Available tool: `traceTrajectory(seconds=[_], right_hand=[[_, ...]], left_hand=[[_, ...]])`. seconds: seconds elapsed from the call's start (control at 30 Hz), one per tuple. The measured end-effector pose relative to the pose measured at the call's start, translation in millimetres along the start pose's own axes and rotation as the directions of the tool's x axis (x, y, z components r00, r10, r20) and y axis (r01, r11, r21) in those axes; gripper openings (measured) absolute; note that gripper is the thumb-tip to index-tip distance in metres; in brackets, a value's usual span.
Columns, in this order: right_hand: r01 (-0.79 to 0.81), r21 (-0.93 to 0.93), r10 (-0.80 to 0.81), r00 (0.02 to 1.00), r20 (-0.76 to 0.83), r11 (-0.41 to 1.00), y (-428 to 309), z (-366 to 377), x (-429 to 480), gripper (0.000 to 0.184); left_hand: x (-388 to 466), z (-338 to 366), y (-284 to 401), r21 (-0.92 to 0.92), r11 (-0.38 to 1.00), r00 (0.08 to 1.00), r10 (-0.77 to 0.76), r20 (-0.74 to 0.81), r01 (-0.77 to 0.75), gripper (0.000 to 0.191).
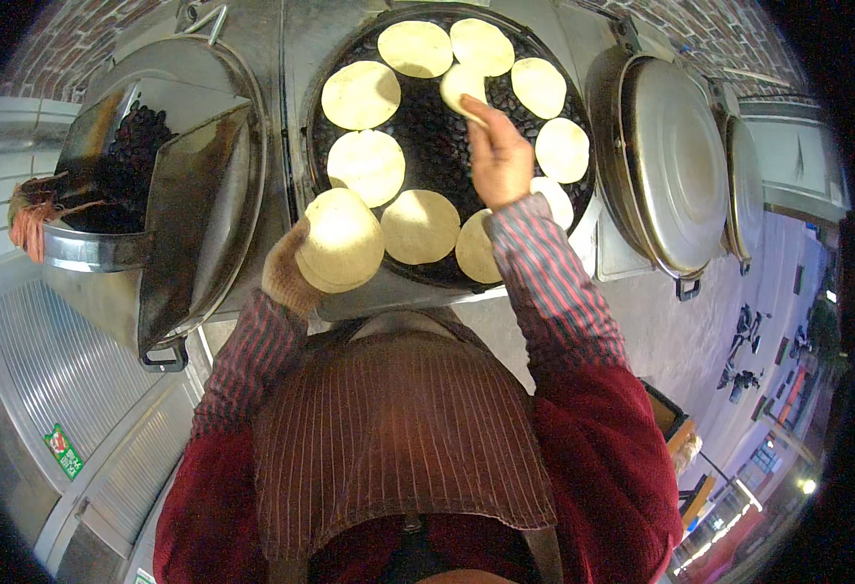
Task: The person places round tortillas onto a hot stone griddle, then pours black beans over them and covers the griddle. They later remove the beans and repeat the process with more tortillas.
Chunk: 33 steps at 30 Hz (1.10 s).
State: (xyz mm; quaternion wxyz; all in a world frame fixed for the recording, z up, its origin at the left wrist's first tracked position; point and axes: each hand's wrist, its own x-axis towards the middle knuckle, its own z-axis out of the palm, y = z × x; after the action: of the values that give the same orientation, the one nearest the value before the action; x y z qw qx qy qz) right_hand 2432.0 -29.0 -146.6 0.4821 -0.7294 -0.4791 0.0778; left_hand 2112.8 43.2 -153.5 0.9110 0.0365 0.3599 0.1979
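A small stack of pale, flat dough rounds (341, 241) rests in my left hand (286, 274), at the near left rim of a large round pan (331, 301). My right hand (502, 155) reaches over the pan and grips a single dough round (464, 84) by its near edge. That round is tilted and partly covers the view of what lies behind it. Dark pebbles (434, 139) fill the pan, and several dough rounds (420, 226) lie on them in a ring. My right forearm hides part of the rounds at the near right.
On the left stands another round pan with an upright metal plate (197, 219), dark pebbles (139, 142) and a metal band with cloth-wrapped end (29, 219). To the right is a lidded metal pan (679, 164) with a black handle (688, 289). A brick wall (55, 55) rises behind.
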Motion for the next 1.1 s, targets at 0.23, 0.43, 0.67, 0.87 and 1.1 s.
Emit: traceTrajectory(seconds=[0.23, 0.43, 0.67, 0.87, 1.1], right_hand=[[0.072, -0.555, 0.192, 0.894, 0.404, 0.829, 65.6, 60.9, 0.6, 0.031], [0.024, -0.358, 0.099, 0.941, 0.323, 0.933, 88.0, 84.5, 21.5, 0.045], [0.045, -0.254, 0.025, 0.964, 0.265, 0.966, 55.8, 55.3, 28.6, 0.033], [-0.444, 0.268, 0.263, 0.818, 0.512, 0.855, -12.1, 22.4, -42.0, 0.035], [0.018, 0.194, -0.052, 0.983, 0.174, 0.981, -32.7, -6.5, -63.5, 0.018]], left_hand=[[-7.8, -7.9, -1.7, -0.029, 1.000, 0.998, -0.003, -0.060, 0.001, 0.066], [-10.3, 11.1, -5.4, -0.088, 0.996, 1.000, -0.007, 0.026, 0.010, 0.061], [-4.3, 45.4, -9.7, -0.015, 1.000, 0.996, 0.013, 0.085, -0.012, 0.063], [16.1, 53.3, -17.9, -0.046, 0.992, 0.986, -0.109, 0.128, 0.116, 0.059], [45.7, 68.8, -32.5, -0.064, 0.921, 0.883, -0.348, 0.314, 0.385, 0.071]])
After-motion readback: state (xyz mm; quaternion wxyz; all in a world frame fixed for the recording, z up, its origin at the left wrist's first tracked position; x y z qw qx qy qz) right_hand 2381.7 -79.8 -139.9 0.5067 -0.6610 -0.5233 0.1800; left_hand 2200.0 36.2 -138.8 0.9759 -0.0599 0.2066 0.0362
